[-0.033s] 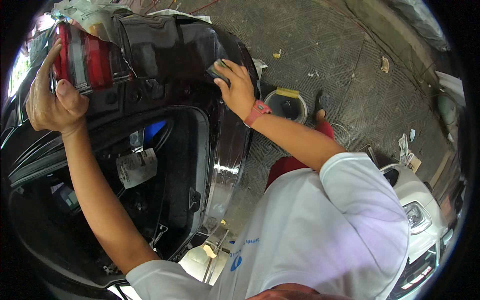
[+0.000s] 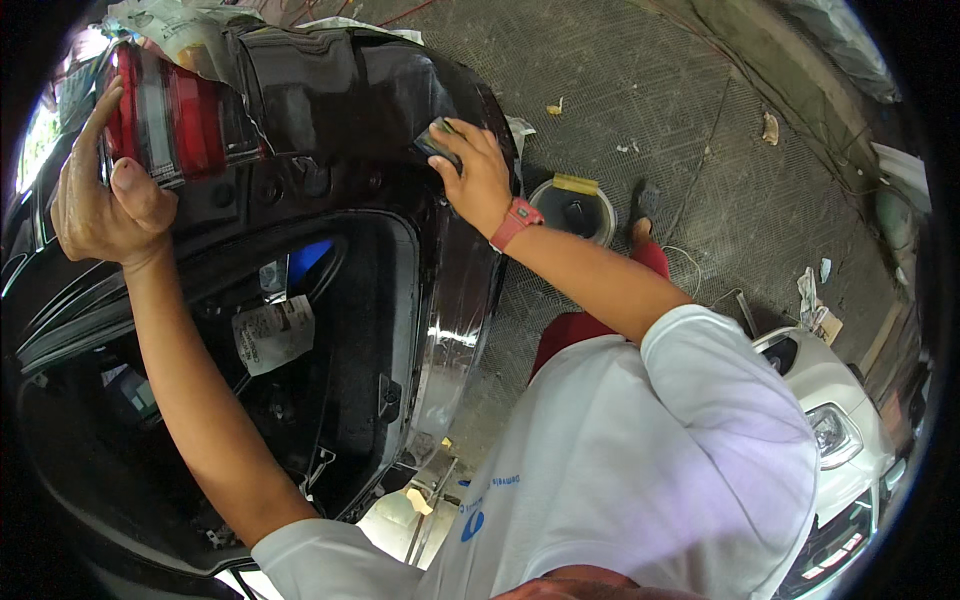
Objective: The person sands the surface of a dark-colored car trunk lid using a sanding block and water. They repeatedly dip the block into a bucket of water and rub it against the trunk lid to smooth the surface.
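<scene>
A dark car body (image 2: 330, 95) with a wet-looking shine fills the left side. My left hand (image 2: 115, 205) is by the red and clear tail light (image 2: 160, 115), its index finger reaching along the light's edge and its thumb apart. It holds nothing. On the glossy rear corner panel, my right hand (image 2: 475, 175) presses a small dark sanding pad (image 2: 437, 143), gripped between fingers and thumb. Under my left forearm gapes the car's opening (image 2: 370, 290), where a pale printed sheet (image 2: 275, 335) lies.
Right of the car, a bucket (image 2: 607, 222) of dark liquid stands on the patterned floor (image 2: 620, 90), a yellow bar (image 2: 575, 185) across its rim. My sandalled foot (image 2: 647, 200) is beside it. A white car (image 2: 835, 400) stands at right. Paper masking (image 2: 195, 40) covers the far bodywork.
</scene>
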A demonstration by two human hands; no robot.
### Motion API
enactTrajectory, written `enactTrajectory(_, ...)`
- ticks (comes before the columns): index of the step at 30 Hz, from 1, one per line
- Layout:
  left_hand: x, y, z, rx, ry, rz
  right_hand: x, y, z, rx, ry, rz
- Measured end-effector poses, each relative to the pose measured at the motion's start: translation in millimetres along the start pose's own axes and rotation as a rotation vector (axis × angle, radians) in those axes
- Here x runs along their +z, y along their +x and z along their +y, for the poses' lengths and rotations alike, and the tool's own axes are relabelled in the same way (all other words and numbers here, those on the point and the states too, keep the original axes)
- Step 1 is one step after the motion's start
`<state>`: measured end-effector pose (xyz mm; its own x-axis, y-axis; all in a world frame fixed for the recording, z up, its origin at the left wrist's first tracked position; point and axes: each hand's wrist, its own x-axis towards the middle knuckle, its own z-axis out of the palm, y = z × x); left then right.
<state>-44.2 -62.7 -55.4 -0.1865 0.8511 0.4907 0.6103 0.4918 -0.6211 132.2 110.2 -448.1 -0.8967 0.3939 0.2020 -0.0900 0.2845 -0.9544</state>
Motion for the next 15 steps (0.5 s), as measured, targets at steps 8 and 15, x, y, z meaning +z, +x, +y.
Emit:
enactTrajectory(8,5,13,6,0.004,-0.049,0.032,29,88,24,0.117,-0.138,0.069)
enactTrajectory(15,0,11,6,-0.004,-0.008,0.023,29,87,19,0.065,-0.110,0.090)
